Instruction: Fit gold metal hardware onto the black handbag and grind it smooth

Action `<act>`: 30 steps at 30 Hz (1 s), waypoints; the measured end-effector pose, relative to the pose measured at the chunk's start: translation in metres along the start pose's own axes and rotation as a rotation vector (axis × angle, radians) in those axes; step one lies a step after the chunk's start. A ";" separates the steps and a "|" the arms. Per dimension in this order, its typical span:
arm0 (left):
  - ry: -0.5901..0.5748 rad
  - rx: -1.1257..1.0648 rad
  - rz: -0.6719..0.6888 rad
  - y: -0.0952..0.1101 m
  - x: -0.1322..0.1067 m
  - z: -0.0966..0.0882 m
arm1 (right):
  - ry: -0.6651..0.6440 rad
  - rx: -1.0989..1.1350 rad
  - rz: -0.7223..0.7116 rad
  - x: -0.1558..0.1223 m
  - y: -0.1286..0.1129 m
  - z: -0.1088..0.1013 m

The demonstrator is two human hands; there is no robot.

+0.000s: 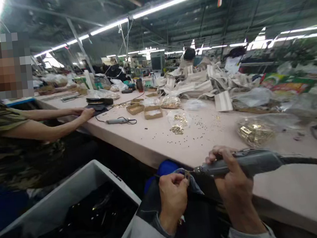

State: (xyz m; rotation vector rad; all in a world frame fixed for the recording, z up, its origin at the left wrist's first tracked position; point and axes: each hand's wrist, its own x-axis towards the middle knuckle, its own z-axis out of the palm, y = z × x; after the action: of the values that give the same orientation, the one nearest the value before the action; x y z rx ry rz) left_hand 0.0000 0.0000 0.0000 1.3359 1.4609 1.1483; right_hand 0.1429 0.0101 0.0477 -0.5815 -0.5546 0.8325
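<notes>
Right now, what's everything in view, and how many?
Table: one, pinkish, centre
Power tools: two, grey, one held, one on table
Metal parts: many, gold, on table
Plastic bags: several, clear, on table
Open boxes: several, brown, central
Fabric pieces: many, pale, heaped behind
Bin: one, white, foreground left
Dark items: many, black, in bin
Co-workers: at least two, nearest in camouflage, left
Ceiling lights: several, white, overhead
Beyond: too blurred
Left hand: one, bare, pinching small piece
Right hand: one, bare, gripping tool
</notes>
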 end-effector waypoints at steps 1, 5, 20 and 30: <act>0.001 0.001 -0.004 0.000 0.000 -0.001 | 0.004 -0.001 0.001 -0.001 0.000 0.001; 0.000 -0.019 -0.018 0.002 0.001 -0.002 | 0.005 -0.004 0.003 -0.003 -0.001 0.003; -0.010 -0.063 -0.025 0.002 0.002 -0.002 | -0.122 -0.095 -0.064 -0.005 0.004 0.002; -0.036 -0.093 -0.001 -0.001 0.002 -0.001 | -0.396 -0.332 -0.205 -0.006 0.005 0.005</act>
State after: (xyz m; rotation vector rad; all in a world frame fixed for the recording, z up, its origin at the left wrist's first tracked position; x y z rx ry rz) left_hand -0.0011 0.0021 -0.0008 1.2855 1.3658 1.1713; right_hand 0.1333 0.0095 0.0464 -0.6511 -1.1108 0.6660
